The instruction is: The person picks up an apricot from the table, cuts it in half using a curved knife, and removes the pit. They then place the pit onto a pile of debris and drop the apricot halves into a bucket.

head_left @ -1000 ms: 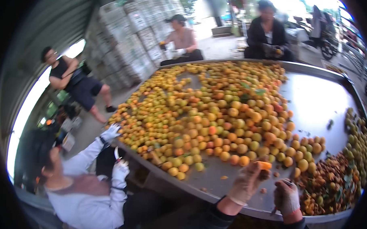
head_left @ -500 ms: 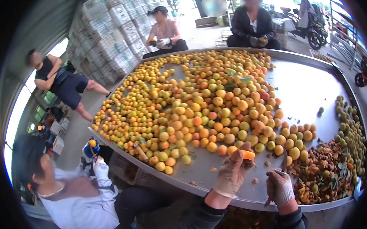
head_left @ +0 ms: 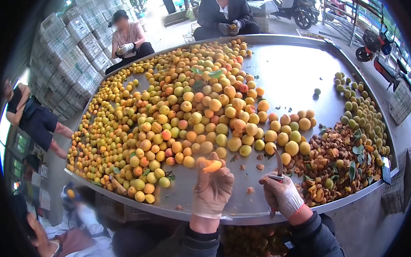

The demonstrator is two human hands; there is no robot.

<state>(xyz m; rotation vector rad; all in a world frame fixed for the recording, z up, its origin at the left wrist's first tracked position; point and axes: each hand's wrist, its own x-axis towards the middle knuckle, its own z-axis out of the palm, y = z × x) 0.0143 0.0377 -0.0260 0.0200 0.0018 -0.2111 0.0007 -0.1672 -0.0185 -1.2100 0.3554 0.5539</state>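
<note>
Head view: an orange fruit piece (head_left: pixel 212 166) is pinched atop the left hand (head_left: pixel 213 190), its long axis roughly crosswise, toward the right hand (head_left: pixel 282 193), by which a knife (head_left: pixel 279 164) is gripped, blade upward, apart from the piece.

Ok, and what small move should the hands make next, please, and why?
Probably the left hand should put down the orange fruit piece, to be free for one of the whole fruits: the piece looks already cut, and the knife in the right hand is held apart from it.
</note>
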